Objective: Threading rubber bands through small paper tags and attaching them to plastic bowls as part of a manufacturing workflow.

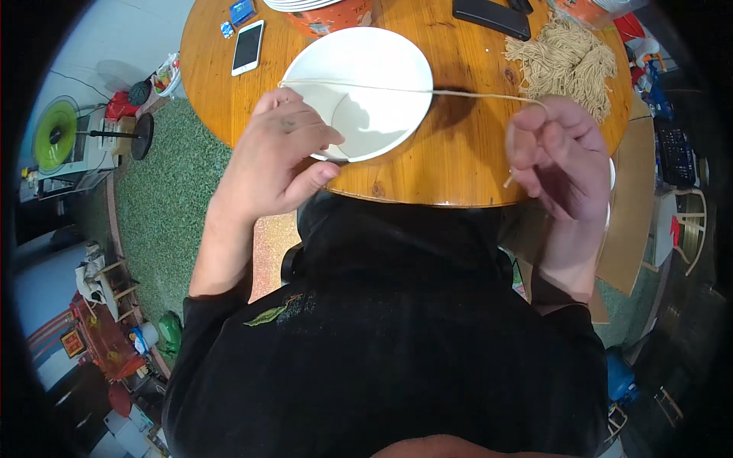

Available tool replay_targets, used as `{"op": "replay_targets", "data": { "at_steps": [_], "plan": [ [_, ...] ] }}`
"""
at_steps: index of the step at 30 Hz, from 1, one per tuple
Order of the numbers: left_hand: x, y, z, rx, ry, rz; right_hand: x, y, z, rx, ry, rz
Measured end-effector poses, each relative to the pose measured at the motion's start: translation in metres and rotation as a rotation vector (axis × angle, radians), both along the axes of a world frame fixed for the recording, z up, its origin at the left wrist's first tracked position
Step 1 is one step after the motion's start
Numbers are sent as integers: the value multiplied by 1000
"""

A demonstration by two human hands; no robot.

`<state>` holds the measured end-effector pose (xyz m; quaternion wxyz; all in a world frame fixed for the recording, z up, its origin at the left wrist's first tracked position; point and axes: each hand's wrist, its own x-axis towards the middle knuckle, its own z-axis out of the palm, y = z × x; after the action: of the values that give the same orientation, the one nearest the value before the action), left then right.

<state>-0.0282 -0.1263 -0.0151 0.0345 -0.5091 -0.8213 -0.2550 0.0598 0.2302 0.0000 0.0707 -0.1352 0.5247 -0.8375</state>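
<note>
A white paper bucket (382, 69) is tipped with its open mouth facing me at the table's near edge. My left hand (279, 153) grips its left near rim, fingers reaching into the mouth and thumb outside. A thin beige cord (481, 95) runs taut from the bucket's left rim across the mouth to my right hand (561, 156). The fingers of that hand are curled closed on the cord, and a short loose end hangs below them. How the cord is fastened at the left rim is hard to make out.
On the round wooden table (466, 168) lie a tangled heap of beige cords (565, 65), a white phone (248, 47), a black case (491, 18) and a small blue box (242, 11). Stacked orange buckets (328, 19) stand at the back. Cardboard (630, 206) leans at right.
</note>
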Motion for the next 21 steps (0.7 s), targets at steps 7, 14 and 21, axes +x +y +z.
{"op": "replay_targets", "data": {
  "at_steps": [7, 14, 21],
  "plan": [
    [23, 34, 13, 95, 176, -7, -12, -28, -28, -95, -70, -24],
    [57, 87, 12, 259, 1, 168, -12, -55, -23, -293, -105, -114],
    [58, 99, 13, 344, -100, 187, -10, -52, -32, -266, -72, -120]
  ]
}}
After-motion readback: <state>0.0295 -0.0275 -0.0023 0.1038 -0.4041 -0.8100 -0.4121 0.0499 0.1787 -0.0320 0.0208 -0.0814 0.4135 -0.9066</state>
